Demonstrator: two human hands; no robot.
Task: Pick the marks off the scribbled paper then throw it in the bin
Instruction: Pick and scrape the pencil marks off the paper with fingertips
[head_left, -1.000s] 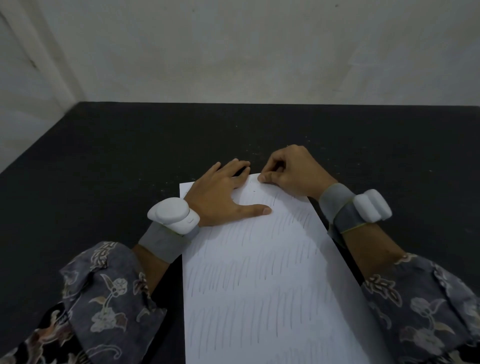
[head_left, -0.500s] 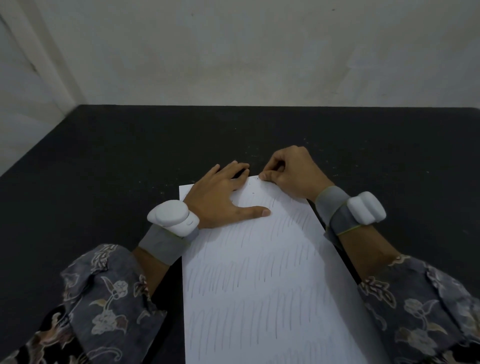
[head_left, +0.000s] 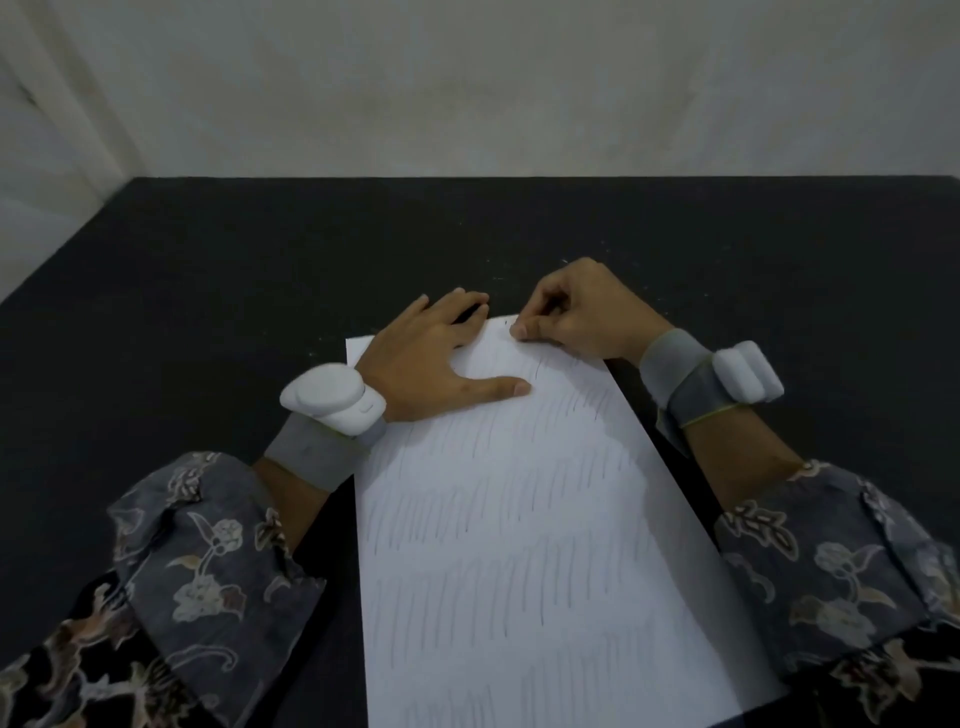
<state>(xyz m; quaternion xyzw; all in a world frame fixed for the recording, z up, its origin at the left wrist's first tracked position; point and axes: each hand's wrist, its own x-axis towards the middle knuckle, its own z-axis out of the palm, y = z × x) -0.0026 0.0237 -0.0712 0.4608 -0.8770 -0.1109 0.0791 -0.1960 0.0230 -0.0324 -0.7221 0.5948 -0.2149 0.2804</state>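
Note:
A white sheet of paper with rows of thin pencil strokes lies on the black table. Its strokes look fainter near the far edge. My left hand lies flat on the sheet's far left corner, fingers spread and thumb stretched across the paper. My right hand sits at the sheet's far edge with its fingers curled tight. Thumb and forefinger pinch a small eraser against the paper, and the fingers hide nearly all of it. No bin is in view.
A pale wall rises right behind the table's far edge. Both wrists carry grey bands with white devices, the left and the right. Patterned sleeves cover my forearms at the bottom corners.
Both hands keep nearly the same places on the sheet's far edge. My right wrist has shifted a little, and the view has tilted slightly.

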